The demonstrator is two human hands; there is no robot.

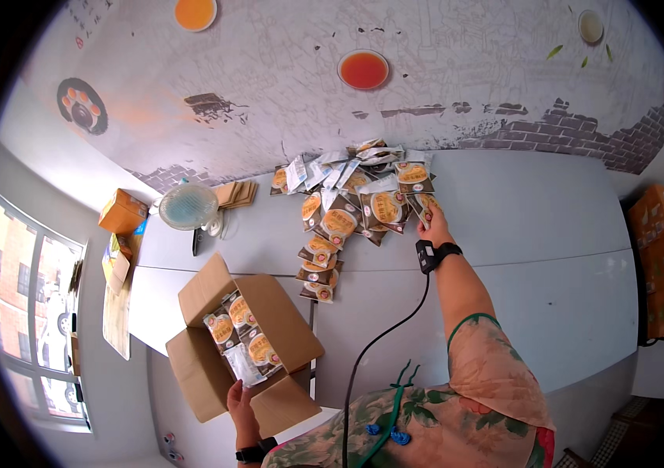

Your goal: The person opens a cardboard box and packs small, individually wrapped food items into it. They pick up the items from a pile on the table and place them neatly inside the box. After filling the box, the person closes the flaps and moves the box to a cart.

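Note:
My right hand [438, 227] reaches across the table, its fingers closed on the edge of a brown food packet [424, 202] at the right side of a heap. The heap of brown-and-white sachets [341, 219] lies against the wall, some with the printed front up, others with the pale back up. An open cardboard box [198, 368] stands at the near left with its flaps spread. Inside are several printed packets [244, 313] and one pale-side-up packet [244, 364]. My left hand [240, 403] is at the box's near rim, beside that pale packet; whether it grips anything is unclear.
At the table's left are a fan with a round grille [188, 206], brown folded cardboard pieces [237, 193] and a dark phone-like object [197, 241]. Orange cartons [662, 251] stand beyond the right edge. A black cable [361, 357] runs from my right wrist device across my front.

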